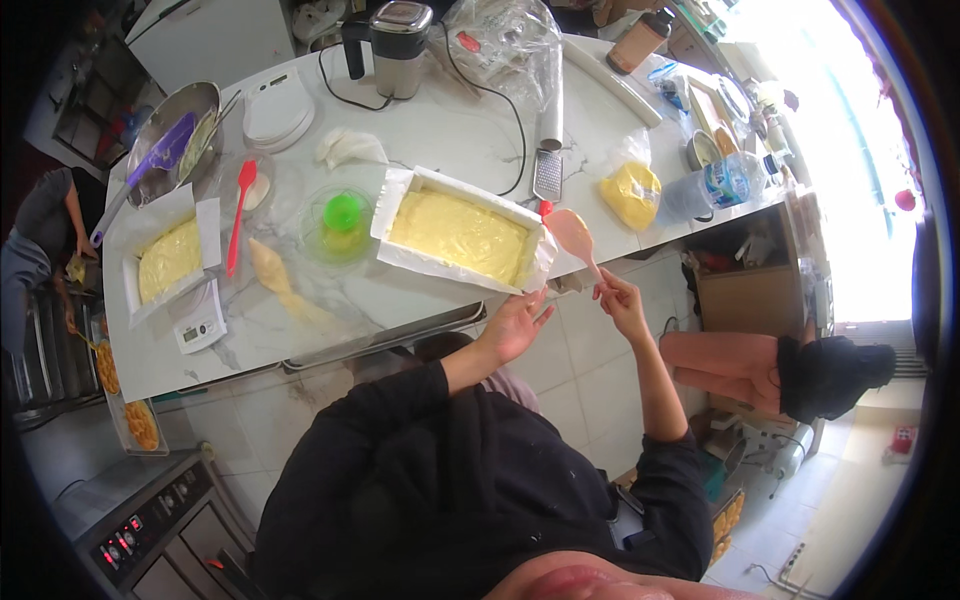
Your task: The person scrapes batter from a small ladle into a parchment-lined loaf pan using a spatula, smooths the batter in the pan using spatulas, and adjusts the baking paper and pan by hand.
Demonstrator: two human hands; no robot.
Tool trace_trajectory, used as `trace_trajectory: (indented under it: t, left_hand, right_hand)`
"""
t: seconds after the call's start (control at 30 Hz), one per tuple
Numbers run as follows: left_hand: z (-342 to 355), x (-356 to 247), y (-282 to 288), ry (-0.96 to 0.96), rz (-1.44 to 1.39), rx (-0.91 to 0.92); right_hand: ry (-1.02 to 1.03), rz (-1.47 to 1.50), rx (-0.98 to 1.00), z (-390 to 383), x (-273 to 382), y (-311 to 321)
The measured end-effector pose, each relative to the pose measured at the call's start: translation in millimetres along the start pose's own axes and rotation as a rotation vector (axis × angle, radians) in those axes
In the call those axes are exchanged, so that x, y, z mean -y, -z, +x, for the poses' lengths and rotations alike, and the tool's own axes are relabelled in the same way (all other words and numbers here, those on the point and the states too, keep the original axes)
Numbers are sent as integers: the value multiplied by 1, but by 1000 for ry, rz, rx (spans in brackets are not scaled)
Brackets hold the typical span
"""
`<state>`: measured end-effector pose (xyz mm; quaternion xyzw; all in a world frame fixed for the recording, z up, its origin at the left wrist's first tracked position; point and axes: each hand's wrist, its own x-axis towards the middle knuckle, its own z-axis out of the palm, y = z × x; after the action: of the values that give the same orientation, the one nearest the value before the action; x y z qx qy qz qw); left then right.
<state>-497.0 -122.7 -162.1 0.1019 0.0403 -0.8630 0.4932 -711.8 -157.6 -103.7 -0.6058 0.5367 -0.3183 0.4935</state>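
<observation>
My right hand (622, 306) is closed around the handle of a pale pink spatula (571, 236), its head up beside the right end of a lined loaf pan. That loaf pan (462, 238) lies at the table's near edge, lined with white paper and filled with smooth yellow batter. My left hand (514, 328) is open, fingers apart, at the pan's near right corner; whether the fingertips touch the pan I cannot tell. Another paper-lined pan (170, 262) with yellow batter sits at the left end of the table. A red spatula (241, 218) and a green-centred clear bowl (340, 222) lie between the pans.
A metal bowl (174, 140), white scale (278, 108), corded appliance (400, 50), grater (548, 176), yellow-filled bag (632, 192) and water bottle (715, 186) stand around the table. Another person (48, 235) is at the far left, near an oven (160, 535). Someone's legs (725, 368) show at right.
</observation>
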Motion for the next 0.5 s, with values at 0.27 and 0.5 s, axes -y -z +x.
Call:
trace_trajectory:
  t: [0.27,0.5]
  left_hand:
    - [-8,-11,-33,67,-148,-124]
    - [-6,-11,-27,50,-156,-46]
  right_hand:
    - [73,46,-37,-4,-37,-8]
    - [-67,25,39,-19,-18,-9]
